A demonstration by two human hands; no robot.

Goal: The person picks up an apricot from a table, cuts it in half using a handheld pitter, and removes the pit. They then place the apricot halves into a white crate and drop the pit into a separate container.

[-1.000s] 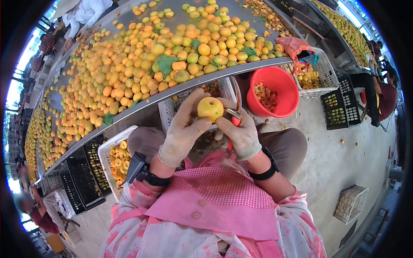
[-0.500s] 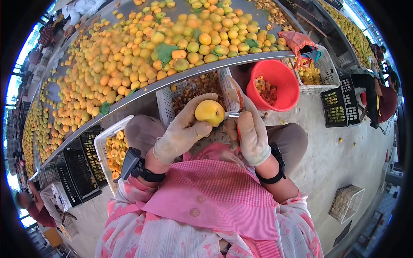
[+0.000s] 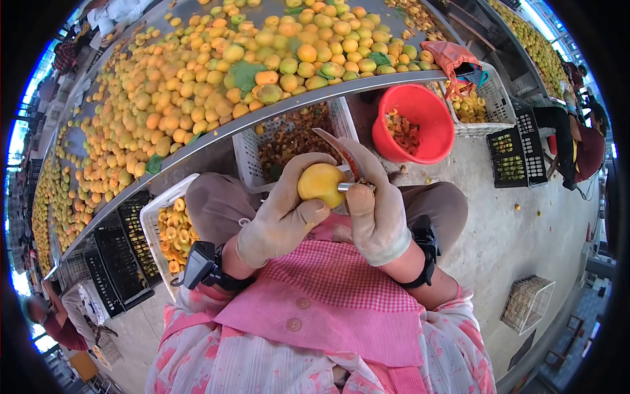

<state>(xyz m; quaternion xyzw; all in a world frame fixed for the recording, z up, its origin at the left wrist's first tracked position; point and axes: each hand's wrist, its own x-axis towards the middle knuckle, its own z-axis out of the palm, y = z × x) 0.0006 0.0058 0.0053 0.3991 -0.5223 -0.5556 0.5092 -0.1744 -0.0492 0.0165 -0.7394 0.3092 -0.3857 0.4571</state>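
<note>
Gloved, my left hand point(image 3: 275, 220) is closed around a yellow peach-like fruit point(image 3: 319, 184), thumb in front and fingers behind. My right hand point(image 3: 379, 217), also gloved, grips a curved knife whose blade point(image 3: 335, 144) rises up and to the left behind the fruit. Between the same hand's thumb and fingers is a short metal tube, apparently a corer point(image 3: 345, 187), with its end against the fruit's right side. Whether the tube has gone into the flesh cannot be made out. The right fingers hide the tools' handles.
A metal-edged table point(image 3: 282, 105) heaped with yellow-orange fruit lies ahead. Below its edge are a white crate point(image 3: 246, 157) of brown scraps and a red bucket point(image 3: 436, 141). A crate of cut fruit point(image 3: 176, 230) stands left; black crates point(image 3: 518, 154) and a seated person point(image 3: 590, 154) are right.
The knife blade has swung from near upright to leaning left over the fruit. My right hand has turned and drawn in closer to the left; more of the metal tube shows.
</note>
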